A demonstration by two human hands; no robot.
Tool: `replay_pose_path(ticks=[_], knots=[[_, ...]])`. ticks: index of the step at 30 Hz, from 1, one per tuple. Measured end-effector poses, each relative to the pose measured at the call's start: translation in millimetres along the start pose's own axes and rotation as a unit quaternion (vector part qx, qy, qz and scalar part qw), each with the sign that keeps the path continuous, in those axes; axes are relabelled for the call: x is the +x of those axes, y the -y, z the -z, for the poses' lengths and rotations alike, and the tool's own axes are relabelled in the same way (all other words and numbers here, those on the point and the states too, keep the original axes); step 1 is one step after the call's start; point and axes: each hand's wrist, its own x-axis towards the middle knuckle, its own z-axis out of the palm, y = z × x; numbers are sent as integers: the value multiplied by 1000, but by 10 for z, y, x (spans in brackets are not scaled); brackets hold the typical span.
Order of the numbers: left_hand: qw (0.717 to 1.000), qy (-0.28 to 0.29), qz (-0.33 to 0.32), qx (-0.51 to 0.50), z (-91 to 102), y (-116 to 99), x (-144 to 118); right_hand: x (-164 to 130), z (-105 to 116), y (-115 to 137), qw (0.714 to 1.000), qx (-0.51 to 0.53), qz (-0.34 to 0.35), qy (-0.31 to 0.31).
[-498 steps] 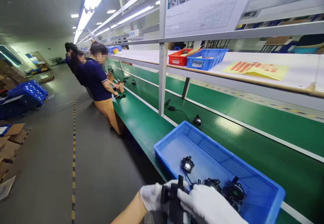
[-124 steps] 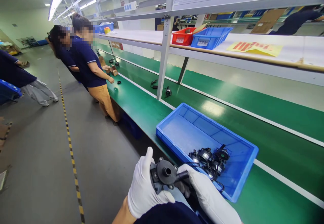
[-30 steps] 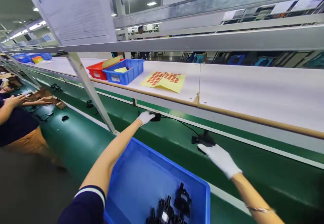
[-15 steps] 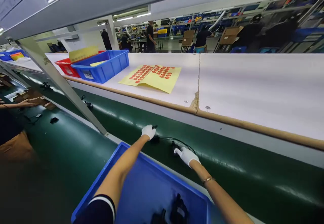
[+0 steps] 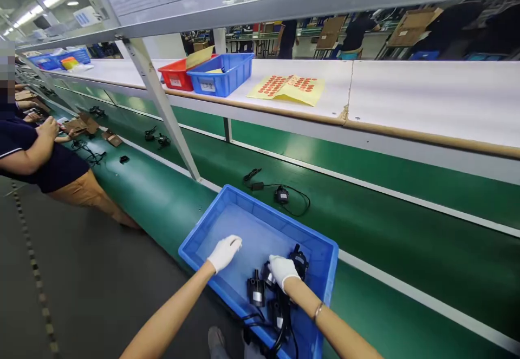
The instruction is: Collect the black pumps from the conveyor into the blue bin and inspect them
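My left hand [image 5: 225, 253], in a white glove, is over the left part of the blue bin [image 5: 195, 264]. Its fingers are loosely curled, with a small gap at the thumb and nothing visible in them. White-gloved too, my right hand [image 5: 284, 271] is inside the bin with its fingers closed on a small black pump [image 5: 268, 275], which it partly hides. Around it lie more black pumps with white labels, one left of the hand [image 5: 256, 289] and another behind it [image 5: 299, 261]. Black cables [image 5: 280, 337] trail over the near side of the bin.
On the green conveyor belt [image 5: 365, 229] beyond the bin lies a corded black pump [image 5: 281, 194]. A white shelf [image 5: 426, 93] carries a yellow sticker sheet [image 5: 290, 89], a blue tray [image 5: 221, 80] and a red tray [image 5: 175, 74]. A metal post [image 5: 162, 104] and a co-worker [image 5: 60, 153] are at left.
Both hands have come back from the belt into the blue bin. My right hand now grips a pump there. The view has shifted, showing more of the bin and the co-worker.
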Motion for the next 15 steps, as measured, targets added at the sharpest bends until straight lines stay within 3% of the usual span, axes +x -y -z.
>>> replay_pose_path(ticks=[4, 7, 10, 12, 15], knots=[[997, -10, 30, -70, -59, 348, -415, -147, 100, -28, 998, -41, 0, -50], [989, -21, 30, -146, -40, 374, -557, -431, 360, -27, 989, -67, 20, -129], [969, 4, 3, -246, -39, 190, -623, -867, 703, 91, 969, -96, 64, -216], [946, 53, -24, -320, -48, -1, -701, -1196, 894, 230, 952, -113, 112, -260], [901, 142, -50, -406, -49, -239, -971, -1631, 969, 438, 914, -133, 215, -317]])
